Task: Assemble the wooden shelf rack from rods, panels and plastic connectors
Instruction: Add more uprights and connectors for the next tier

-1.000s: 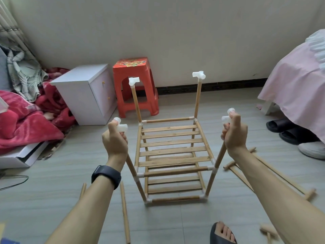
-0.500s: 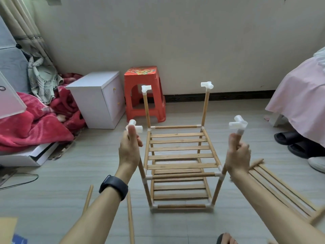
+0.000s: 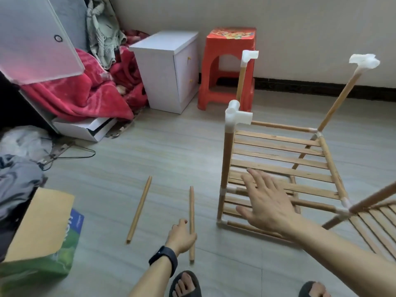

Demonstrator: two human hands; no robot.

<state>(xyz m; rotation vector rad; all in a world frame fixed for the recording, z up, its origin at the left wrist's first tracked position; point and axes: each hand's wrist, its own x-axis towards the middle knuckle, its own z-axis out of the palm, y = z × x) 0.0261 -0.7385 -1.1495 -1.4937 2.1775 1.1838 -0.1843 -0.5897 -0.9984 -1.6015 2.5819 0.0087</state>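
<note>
Head view: my left hand (image 3: 182,234) curls its grip round a loose rod (image 3: 191,206) on the floor (image 3: 171,157) at six o'clock; probably light, stiff, smooth, best held mid-length; right hand (image 3: 265,202) spread before the rack (image 3: 278,138) at three o'clock.

At the upper middle of the frame, a red plastic stool (image 3: 232,37) stands against the wall, and a white cabinet (image 3: 169,71) is just beside it on the left. A red blanket (image 3: 85,95) is heaped further left. A cardboard box (image 3: 42,228) sits at the lower left.
</note>
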